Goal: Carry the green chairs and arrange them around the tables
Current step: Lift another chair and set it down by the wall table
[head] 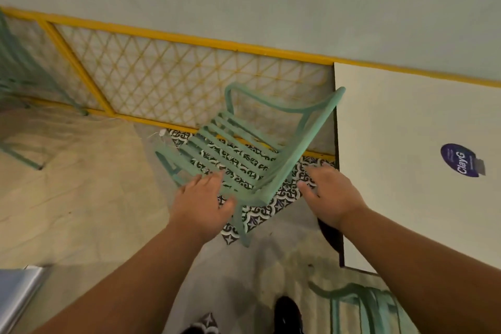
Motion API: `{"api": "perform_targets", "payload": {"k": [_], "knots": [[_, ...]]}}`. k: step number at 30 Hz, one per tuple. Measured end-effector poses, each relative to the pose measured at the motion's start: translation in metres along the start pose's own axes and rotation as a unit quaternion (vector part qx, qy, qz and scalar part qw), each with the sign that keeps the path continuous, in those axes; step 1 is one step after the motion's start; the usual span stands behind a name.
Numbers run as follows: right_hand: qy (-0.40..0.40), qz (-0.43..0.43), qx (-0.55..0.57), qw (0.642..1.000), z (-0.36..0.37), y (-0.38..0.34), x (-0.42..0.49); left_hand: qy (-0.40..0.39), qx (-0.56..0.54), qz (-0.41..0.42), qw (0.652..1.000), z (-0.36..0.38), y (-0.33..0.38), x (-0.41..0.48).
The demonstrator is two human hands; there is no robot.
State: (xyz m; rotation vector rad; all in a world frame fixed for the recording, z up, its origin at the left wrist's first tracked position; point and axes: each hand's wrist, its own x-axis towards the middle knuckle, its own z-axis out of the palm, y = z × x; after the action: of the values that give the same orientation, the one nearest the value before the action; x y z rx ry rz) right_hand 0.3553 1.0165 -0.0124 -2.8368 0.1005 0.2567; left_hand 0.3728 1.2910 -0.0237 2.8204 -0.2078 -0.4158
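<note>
**Green chair set beside the white counter, both grips open**

Head view: A green chair [297, 144] with a slatted seat is seen in the middle of the picture, blurred by motion. It is placed just beside the left edge of the white counter [406, 122], and the top of its frame is seen against that edge. One of its legs is seen over a patch of black-and-white patterned tiles [273, 205].

The left grip [202, 198] is held open at the near corner of the seat. Its fingers are spread over the slats and its thumb lies by the frame; nothing is clasped. The right grip [330, 195] is likewise open, with fingers spread, close to the chair's side rail on the counter side. Whether the rail is touched cannot be told.

A round purple sticker [462, 160] is seen on the counter. A yellow lattice fence [162, 76] runs behind the chair. A second green chair [363, 304] is seen at the lower right, near the counter's corner, and a third [16, 76] at the far left. A black shoe [288, 312] is seen at the bottom.
</note>
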Motion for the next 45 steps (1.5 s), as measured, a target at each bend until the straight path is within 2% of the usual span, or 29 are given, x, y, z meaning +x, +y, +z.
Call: {"api": "perform_targets", "payload": {"k": [8, 12, 16, 19, 22, 24, 28, 35, 45], "knots": [[0.014, -0.037, 0.017, 0.999, 0.026, 0.009, 0.072, -0.052, -0.039, 0.021, 0.998, 0.04, 0.03, 0.041], [0.012, -0.06, -0.012, 0.998, 0.026, 0.015, 0.108, -0.128, -0.171, 0.018, 0.977, 0.061, 0.057, 0.053], [-0.049, -0.076, -0.059, 0.994, 0.027, 0.025, 0.141, -0.127, -0.219, -0.023, 0.967, 0.066, 0.082, 0.061], [-0.087, -0.099, -0.152, 0.98, 0.029, 0.029, 0.161, -0.125, -0.254, -0.051, 0.958, 0.065, 0.095, 0.071], [-0.109, -0.143, -0.284, 0.942, 0.028, 0.022, 0.173, -0.11, -0.217, -0.043, 0.969, 0.07, 0.103, 0.086], [-0.109, -0.157, -0.323, 0.927, 0.028, 0.019, 0.18, -0.099, -0.18, -0.029, 0.978, 0.077, 0.104, 0.093], [-0.12, -0.17, -0.322, 0.924, 0.027, 0.019, 0.193, -0.088, -0.173, -0.004, 0.981, 0.083, 0.1, 0.095], [-0.072, -0.206, -0.342, 0.914, 0.031, 0.018, 0.19, -0.08, -0.191, 0.014, 0.978, 0.085, 0.094, 0.096], [-0.073, -0.196, -0.334, 0.919, 0.037, 0.013, 0.185, -0.096, -0.192, 0.043, 0.976, 0.082, 0.083, 0.091]]}}
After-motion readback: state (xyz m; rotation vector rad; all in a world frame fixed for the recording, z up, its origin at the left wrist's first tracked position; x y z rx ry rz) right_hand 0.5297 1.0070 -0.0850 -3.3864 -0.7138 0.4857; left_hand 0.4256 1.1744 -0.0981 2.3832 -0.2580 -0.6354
